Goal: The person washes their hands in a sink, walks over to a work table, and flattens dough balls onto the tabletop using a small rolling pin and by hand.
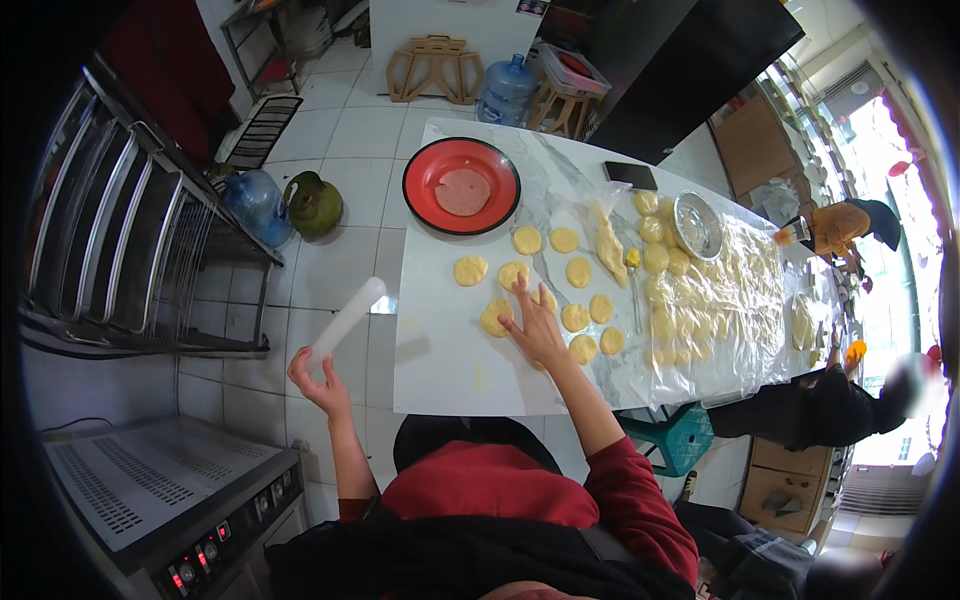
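My left hand (321, 381) is closed around the lower end of a white rolling pin (347, 320), raised off the table's left edge and tilted up to the right. Over the dough rounds my right hand (537, 325) reaches with its fingers spread. Its fingertips touch or hover just above a flattened dough round (511, 272); contact is hard to tell. Another flattened round (495, 318) lies by the thumb, and a third (470, 270) sits farther left. Several smaller dough pieces (575, 318) lie to the right, one partly hidden under my hand.
A red bowl (418, 195) with pink filling stands at the table's far left. Dough balls under clear plastic (720, 310) cover the right side, near a metal bowl (698, 226), a bag of yellow filling (609, 245) and a phone (631, 175). Co-workers sit beyond; a tray rack (130, 220) stands left.
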